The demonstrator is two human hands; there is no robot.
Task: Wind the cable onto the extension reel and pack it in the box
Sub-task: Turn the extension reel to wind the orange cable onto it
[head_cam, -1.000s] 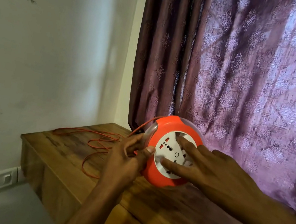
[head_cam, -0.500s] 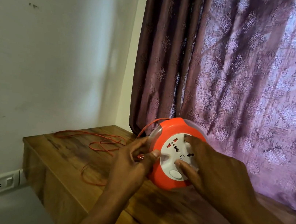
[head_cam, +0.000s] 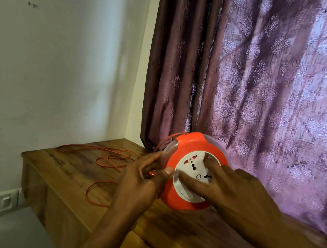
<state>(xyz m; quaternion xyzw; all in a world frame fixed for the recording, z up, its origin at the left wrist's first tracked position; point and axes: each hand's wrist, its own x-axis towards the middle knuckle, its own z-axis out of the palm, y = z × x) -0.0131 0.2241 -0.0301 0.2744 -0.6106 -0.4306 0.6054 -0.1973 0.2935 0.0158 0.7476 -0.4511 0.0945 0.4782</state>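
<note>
Left hand (head_cam: 139, 181) pinched the cable (head_cam: 110, 158) beside the reel (head_cam: 196, 171); right hand (head_cam: 231, 189) pressed flat-fingered on its hub. Loops lay unwound far left; no box showed.

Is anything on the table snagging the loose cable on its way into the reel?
Nothing visible: the cable lies in open loops on the bare table and runs past the left hand into the reel.

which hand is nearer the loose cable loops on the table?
Left. The left hand is at the reel's left edge, right beside the cable loops. The right hand lies on the reel's white socket face, farther from them.
</note>
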